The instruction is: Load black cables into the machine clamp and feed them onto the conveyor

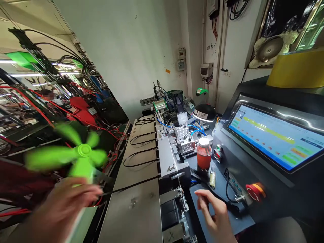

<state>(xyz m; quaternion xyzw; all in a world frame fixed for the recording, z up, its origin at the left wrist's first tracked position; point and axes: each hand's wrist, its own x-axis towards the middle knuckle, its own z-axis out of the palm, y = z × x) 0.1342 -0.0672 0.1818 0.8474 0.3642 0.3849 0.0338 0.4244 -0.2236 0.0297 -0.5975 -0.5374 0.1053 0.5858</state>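
Note:
Blurred by motion, my left hand [73,199] is at the lower left, in front of a green fan [84,151]. Its fingers are pressed together at the end of a black cable [131,185], which runs straight across the metal plate to the machine's rail. Above a dark grey panel, my right hand [215,212] hangs just right of the small metal clamps [182,199]. Thumb and index finger are curled toward each other in a pinch; whatever they hold, if anything, cannot be made out.
Several looped black cables [139,149] lie on the metal plate [134,209]. A red-filled jar [204,156] stands beside the pneumatic cylinders [186,145]. At right are a touchscreen [275,135] and a red emergency stop knob [255,191]. Solder wire spools [160,105] sit farther back.

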